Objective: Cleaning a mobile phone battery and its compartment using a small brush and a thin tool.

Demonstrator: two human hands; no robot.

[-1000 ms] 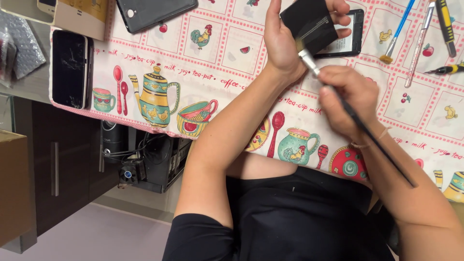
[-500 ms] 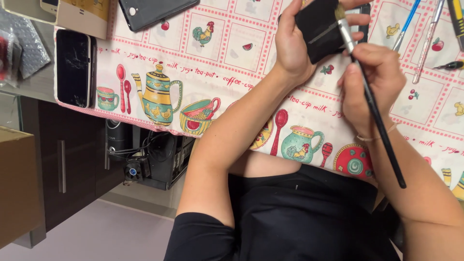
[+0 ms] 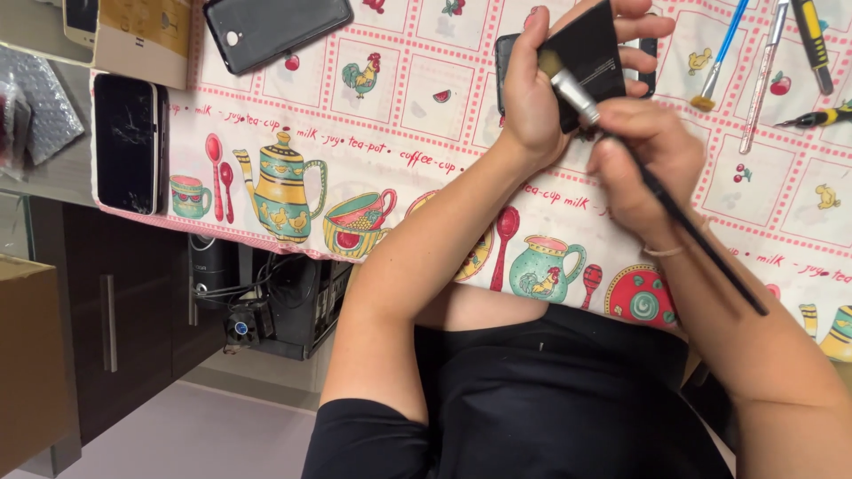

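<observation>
Two bare hands meet near the top middle of the frame, above a tabletop with a cloth (image 3: 382, 133) full of teapot, cup and rooster drawings. The left hand (image 3: 541, 89) is wrapped around a flat black square thing (image 3: 593, 55) and holds it up on a tilt, while the right hand (image 3: 643, 164) pinches a long thin brush with a black handle and silver neck (image 3: 579, 96), its tip touching the black thing. One dark phone with a cracked screen (image 3: 126, 142) lies at the left edge, another dark phone (image 3: 277, 28) lies at the upper left, and a blue-handled brush (image 3: 723, 49) and a yellow and black tool (image 3: 812, 40) lie at the upper right.
</observation>
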